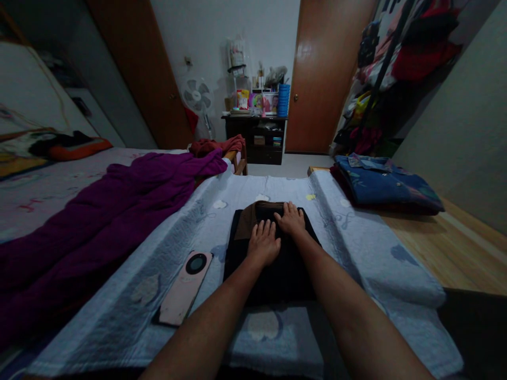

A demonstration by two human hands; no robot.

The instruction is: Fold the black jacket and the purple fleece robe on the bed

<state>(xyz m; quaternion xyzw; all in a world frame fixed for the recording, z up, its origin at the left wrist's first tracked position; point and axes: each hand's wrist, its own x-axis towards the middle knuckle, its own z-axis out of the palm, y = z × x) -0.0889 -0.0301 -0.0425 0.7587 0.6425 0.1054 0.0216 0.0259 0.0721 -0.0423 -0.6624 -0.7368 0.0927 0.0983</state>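
Note:
A folded black garment [273, 279] with a brown collar [246, 221] lies on a pale blue sheet [261, 184] in front of me. My left hand [264, 244] rests flat on it near the collar, its fingers stretched out. On the upper right of the same garment, close to the neckline, lies my right hand [292, 219] with its fingers apart. Neither hand grips anything. Beside my left forearm a pink phone [186, 290] with a round black camera ring lies back side up on the sheet.
A purple blanket [130, 195] spreads over the bed at left. Folded blue clothes [384, 182] are stacked on a wooden surface [428, 243] at right. Farther back stand a white fan [197, 95], a dark cabinet [237, 132] and a brown door [317, 79]. Clothes [423, 53] hang at upper right.

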